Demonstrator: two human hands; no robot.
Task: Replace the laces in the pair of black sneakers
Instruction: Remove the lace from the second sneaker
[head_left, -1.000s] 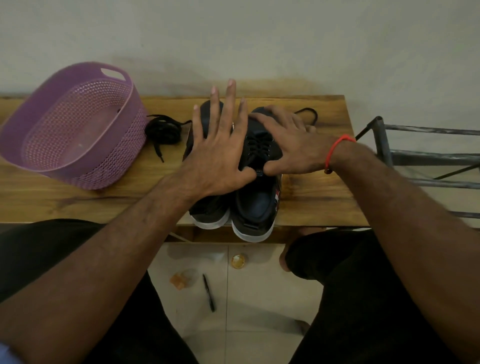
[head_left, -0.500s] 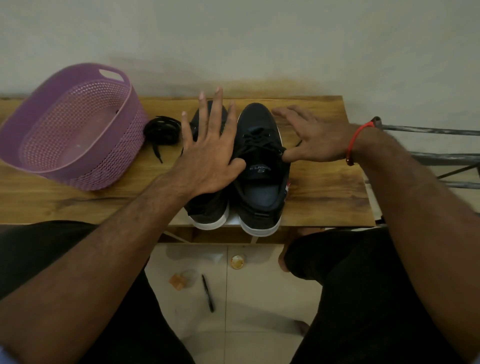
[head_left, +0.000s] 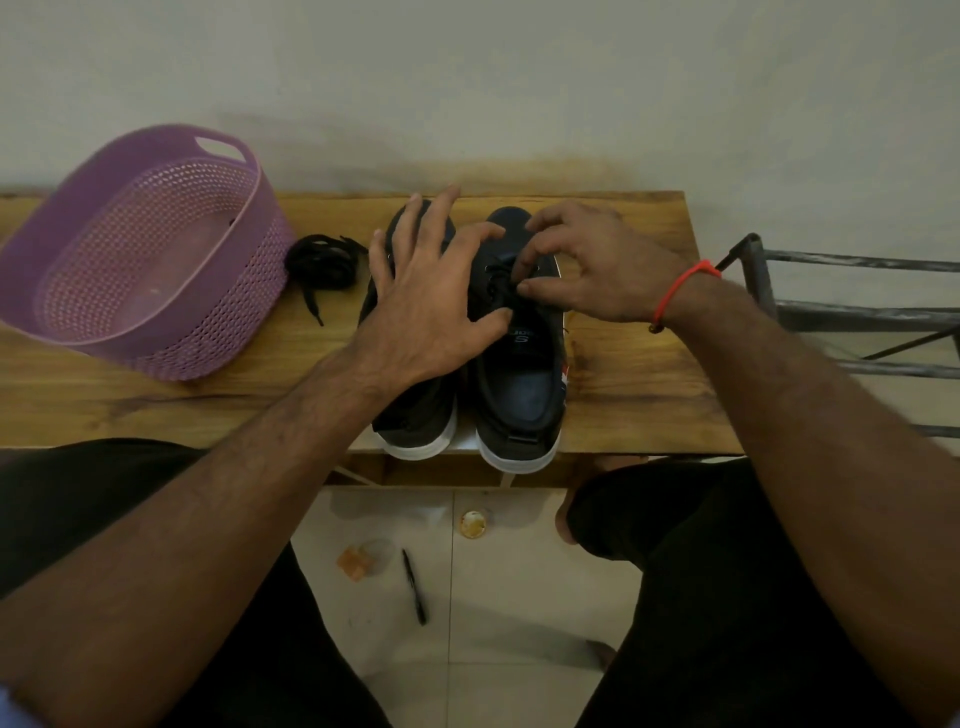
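Observation:
Two black sneakers with white soles stand side by side on the wooden table, heels toward me. My left hand lies flat and spread over the left sneaker, its thumb reaching to the right sneaker. My right hand is over the right sneaker's laced part, thumb and fingers pinching its black lace. A loose bundle of black laces lies on the table left of the shoes.
A purple perforated basket stands at the table's left end. A dark metal rack is to the right of the table. A black pen, a small lid and scraps lie on the tiled floor between my knees.
My right hand has come in from beside the right sneaker onto its laces and closed its fingers on them. My left hand has stayed spread on the left sneaker.

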